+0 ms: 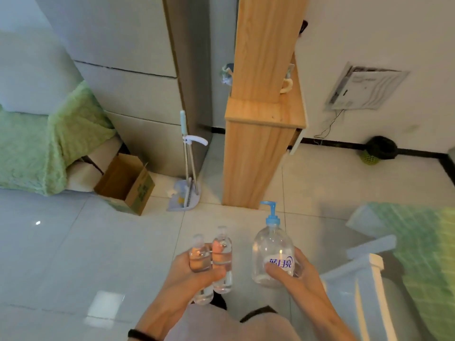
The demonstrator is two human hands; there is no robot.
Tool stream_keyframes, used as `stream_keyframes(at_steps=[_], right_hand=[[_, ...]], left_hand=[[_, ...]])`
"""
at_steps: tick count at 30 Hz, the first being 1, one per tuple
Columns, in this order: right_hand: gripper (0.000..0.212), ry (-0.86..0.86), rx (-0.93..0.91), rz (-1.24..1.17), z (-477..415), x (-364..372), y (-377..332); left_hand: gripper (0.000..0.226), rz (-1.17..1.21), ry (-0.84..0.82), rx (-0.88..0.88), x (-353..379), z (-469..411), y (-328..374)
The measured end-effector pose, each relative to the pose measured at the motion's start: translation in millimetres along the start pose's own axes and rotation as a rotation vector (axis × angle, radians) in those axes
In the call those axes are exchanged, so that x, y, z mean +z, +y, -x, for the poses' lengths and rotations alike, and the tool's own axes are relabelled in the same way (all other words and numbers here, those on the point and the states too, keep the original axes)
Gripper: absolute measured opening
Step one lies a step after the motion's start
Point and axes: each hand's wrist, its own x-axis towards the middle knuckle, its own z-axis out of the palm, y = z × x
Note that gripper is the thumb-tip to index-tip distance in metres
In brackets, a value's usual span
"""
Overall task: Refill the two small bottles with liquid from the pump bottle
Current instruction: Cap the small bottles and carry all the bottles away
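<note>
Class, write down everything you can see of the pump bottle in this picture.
The pump bottle is round-shouldered and looks like clear plastic, with a light blue pump head whose spout points left in the view. Blue printed characters mark its front. It is held about upright above the tiled floor in the right hand, thumb across the front, fingers behind. Nothing else touches it. Its liquid level cannot be told.

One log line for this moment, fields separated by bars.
left hand: grips both small bottles | right hand: grips pump bottle | blue pump: fitted
</note>
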Motion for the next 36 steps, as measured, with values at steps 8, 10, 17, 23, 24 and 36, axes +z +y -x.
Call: stream_keyframes(at_steps=[8, 10, 17, 23, 24, 36], right_hand=[[0.065, 0.188, -0.008, -0.011, -55, 17, -32], [0.059, 0.2, -0.002, -0.003, -67, 17, -40], [0.052, 0.238, 0.033, 0.009, -128, 4, -64], [0.073, 0.147, -0.004, 0.001, -208, -28, -103], [0.078, 0.138, -0.014, -0.011, -222, -35, -114], [0.068, 0.054, -0.175, 0.154, -401, -111, -221]], left_hand=[[0.041, -0.077, -0.133, -0.022, -23, -89, 53], [0.04, -0.108, -0.159, -0.02, -24, -107, 62], [0.037, -0.128, -0.186, -0.024, -14, -174, 93], [0.037, -0.099, -0.133, 0.006, 13, -243, 128], [0.036, -0.1, -0.111, 0.012, 20, -256, 136], [0.034, -0.242, 0.095, 0.211, 87, -417, 236]])
